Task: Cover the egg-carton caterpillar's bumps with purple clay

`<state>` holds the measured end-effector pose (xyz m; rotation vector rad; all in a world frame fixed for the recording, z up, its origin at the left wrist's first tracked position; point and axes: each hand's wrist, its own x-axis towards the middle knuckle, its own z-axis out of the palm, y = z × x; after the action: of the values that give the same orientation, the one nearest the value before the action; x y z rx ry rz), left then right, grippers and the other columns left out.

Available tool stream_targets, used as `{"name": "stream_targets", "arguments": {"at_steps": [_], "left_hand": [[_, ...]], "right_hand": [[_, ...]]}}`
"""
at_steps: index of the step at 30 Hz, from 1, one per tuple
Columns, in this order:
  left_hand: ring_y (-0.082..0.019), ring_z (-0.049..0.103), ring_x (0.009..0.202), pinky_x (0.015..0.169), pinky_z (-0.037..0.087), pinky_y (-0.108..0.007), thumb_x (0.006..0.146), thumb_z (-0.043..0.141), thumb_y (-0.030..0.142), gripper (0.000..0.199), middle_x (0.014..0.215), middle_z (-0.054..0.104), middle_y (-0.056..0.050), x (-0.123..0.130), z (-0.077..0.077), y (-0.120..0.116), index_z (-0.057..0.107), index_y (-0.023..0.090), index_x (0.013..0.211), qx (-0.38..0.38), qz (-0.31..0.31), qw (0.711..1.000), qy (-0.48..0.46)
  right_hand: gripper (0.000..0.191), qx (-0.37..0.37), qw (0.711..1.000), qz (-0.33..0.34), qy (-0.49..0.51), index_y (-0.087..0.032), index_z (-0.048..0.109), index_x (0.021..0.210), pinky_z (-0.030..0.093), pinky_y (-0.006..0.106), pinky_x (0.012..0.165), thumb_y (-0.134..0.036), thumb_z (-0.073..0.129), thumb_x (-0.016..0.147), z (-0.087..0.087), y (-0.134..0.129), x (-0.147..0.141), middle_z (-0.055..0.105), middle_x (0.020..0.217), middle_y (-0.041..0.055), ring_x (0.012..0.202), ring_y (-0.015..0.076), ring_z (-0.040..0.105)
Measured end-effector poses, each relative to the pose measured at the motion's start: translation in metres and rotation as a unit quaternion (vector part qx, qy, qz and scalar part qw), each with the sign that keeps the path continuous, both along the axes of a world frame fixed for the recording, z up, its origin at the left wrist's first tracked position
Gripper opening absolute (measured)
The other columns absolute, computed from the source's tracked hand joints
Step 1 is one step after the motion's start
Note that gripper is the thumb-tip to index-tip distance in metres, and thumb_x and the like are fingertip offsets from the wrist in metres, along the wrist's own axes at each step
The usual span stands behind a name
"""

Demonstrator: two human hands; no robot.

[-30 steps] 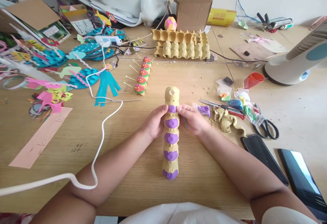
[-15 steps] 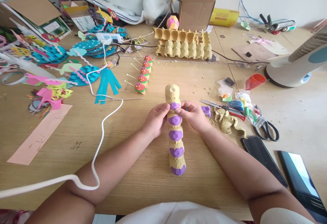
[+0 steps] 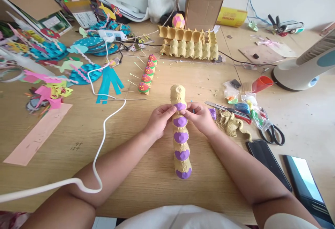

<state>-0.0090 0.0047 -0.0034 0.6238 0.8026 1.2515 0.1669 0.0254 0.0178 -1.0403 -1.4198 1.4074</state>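
A long bumpy egg-carton strip (image 3: 183, 163) stands out from the table's middle toward me, its several bumps capped with purple clay and its far end bare tan. My left hand (image 3: 160, 119) grips its left side near the far end, thumb on the edge of the farthest purple patch (image 3: 180, 106). From the right, my right hand (image 3: 200, 116) holds the same strip, its thumb pressed at the lower edge of that patch. A lump of purple clay (image 3: 212, 113) lies just beyond my right hand.
A painted caterpillar strip (image 3: 148, 75) and egg cartons (image 3: 193, 49) lie farther back. A white cable (image 3: 104, 128) crosses my left forearm. A cutter (image 3: 227, 109), scissors (image 3: 273, 134), clay bags (image 3: 242, 108), torn carton scraps (image 3: 231, 123) and two phones (image 3: 268, 162) are at right.
The view has shifted slightly. Both hands keep their hold on the strip, with the thumbs still at the farthest purple patch.
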Motion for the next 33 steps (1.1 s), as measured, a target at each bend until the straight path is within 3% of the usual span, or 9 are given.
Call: {"name": "stream_targets", "arguments": {"at_steps": [5, 9, 14, 18, 26, 33], "left_hand": [[-0.014, 0.072, 0.072, 0.069, 0.056, -0.025, 0.069, 0.098, 0.046, 0.040, 0.085, 0.081, -0.005, 0.000, 0.000, 0.001, 0.081, 0.016, 0.089, -0.005, -0.019, 0.999, -0.034], [-0.014, 0.071, 0.071, 0.068, 0.056, -0.025, 0.069, 0.098, 0.046, 0.041, 0.082, 0.079, -0.005, 0.000, 0.004, 0.001, 0.081, 0.015, 0.089, -0.001, -0.031, 0.998, -0.060], [-0.015, 0.067, 0.063, 0.060, 0.053, -0.027, 0.073, 0.095, 0.048, 0.041, 0.078, 0.076, -0.004, -0.002, 0.006, 0.000, 0.080, 0.015, 0.093, -0.020, -0.051, 0.997, -0.056], [-0.013, 0.064, 0.059, 0.056, 0.050, -0.026, 0.071, 0.095, 0.051, 0.043, 0.078, 0.075, -0.004, -0.004, 0.007, -0.002, 0.080, 0.015, 0.090, -0.025, -0.051, 0.998, -0.020], [-0.011, 0.054, 0.056, 0.053, 0.043, -0.025, 0.077, 0.089, 0.052, 0.033, 0.071, 0.069, -0.003, -0.006, 0.015, -0.003, 0.078, 0.021, 0.080, -0.016, -0.063, 0.997, 0.041], [-0.012, 0.055, 0.057, 0.052, 0.043, -0.025, 0.076, 0.089, 0.049, 0.030, 0.074, 0.070, -0.004, -0.004, 0.016, -0.004, 0.081, 0.020, 0.082, -0.024, -0.061, 0.997, 0.029]], "right_hand": [[0.037, 0.023, 0.998, 0.023, -0.050, -0.021, 0.080, 0.085, 0.044, 0.031, 0.067, -0.057, 0.086, 0.081, 0.000, 0.002, 0.006, 0.071, 0.077, 0.0027, 0.070, 0.0171, 0.058], [0.035, 0.059, 0.995, 0.004, -0.076, -0.022, 0.078, 0.087, 0.042, 0.032, 0.065, -0.056, 0.084, 0.083, 0.000, 0.002, 0.007, 0.067, 0.074, 0.0021, 0.069, 0.0177, 0.055], [0.028, 0.185, 0.977, -0.067, -0.081, -0.028, 0.073, 0.104, 0.049, 0.038, 0.084, -0.046, 0.085, 0.087, -0.002, 0.006, 0.012, 0.068, 0.098, 0.0046, 0.087, 0.0213, 0.058], [0.036, 0.285, 0.948, -0.013, -0.143, -0.032, 0.071, 0.124, 0.053, 0.042, 0.093, -0.041, 0.082, 0.091, -0.001, 0.007, 0.015, 0.068, 0.106, 0.0064, 0.096, 0.0250, 0.061], [0.040, 0.411, 0.883, 0.044, -0.225, -0.031, 0.069, 0.141, 0.060, 0.045, 0.092, -0.040, 0.069, 0.102, -0.005, 0.008, 0.015, 0.071, 0.107, 0.0081, 0.100, 0.0263, 0.068], [0.033, 0.432, 0.878, 0.035, -0.203, -0.029, 0.072, 0.134, 0.060, 0.040, 0.087, -0.032, 0.071, 0.101, -0.004, 0.007, 0.013, 0.073, 0.102, 0.0064, 0.096, 0.0238, 0.070]]}}
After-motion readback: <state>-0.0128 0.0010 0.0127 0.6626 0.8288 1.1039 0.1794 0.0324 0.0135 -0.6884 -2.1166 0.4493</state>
